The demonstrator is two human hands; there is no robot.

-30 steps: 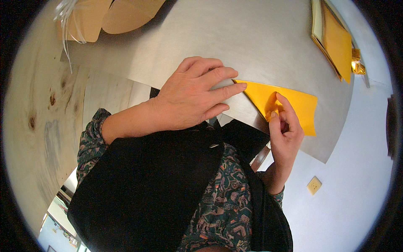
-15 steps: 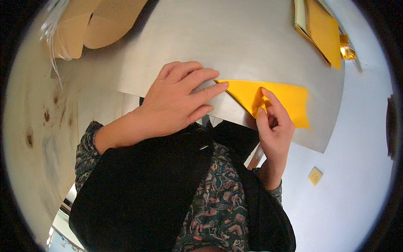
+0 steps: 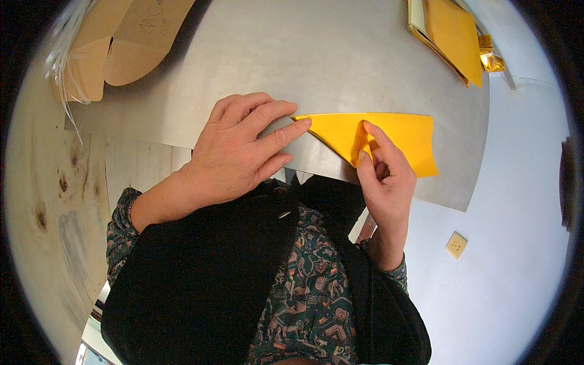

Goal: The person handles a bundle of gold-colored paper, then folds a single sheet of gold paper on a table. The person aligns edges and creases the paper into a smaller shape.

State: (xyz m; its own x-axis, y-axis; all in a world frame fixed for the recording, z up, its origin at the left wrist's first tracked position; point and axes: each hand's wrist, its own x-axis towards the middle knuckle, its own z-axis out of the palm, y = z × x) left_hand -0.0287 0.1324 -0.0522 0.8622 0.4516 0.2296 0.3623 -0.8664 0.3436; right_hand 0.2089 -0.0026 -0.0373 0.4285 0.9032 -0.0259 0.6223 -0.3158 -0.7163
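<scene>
A sheet of shiny gold paper (image 3: 401, 137), folded to a point at its left end, lies near the front edge of the grey metal table (image 3: 304, 61). My left hand (image 3: 243, 143) is stretched out with its fingers spread. Its index and middle fingertips rest at the paper's pointed tip. At the paper's lower edge, my right hand (image 3: 389, 179) has thumb and index finger closed on a raised fold. The other fingers of that hand are curled in and partly hidden.
Cardboard (image 3: 131, 52) with thin white strips (image 3: 61, 55) hanging beside it stands at the far left. A stack of gold sheets (image 3: 453, 36) lies at the far right, beside a small gold foil packet (image 3: 491, 61). A wall outlet (image 3: 457, 245) is on the right.
The whole view has shifted slightly, so everything sits a little further left. Both hands keep nearly the same hold on the paper, and its right end now looks sharper.
</scene>
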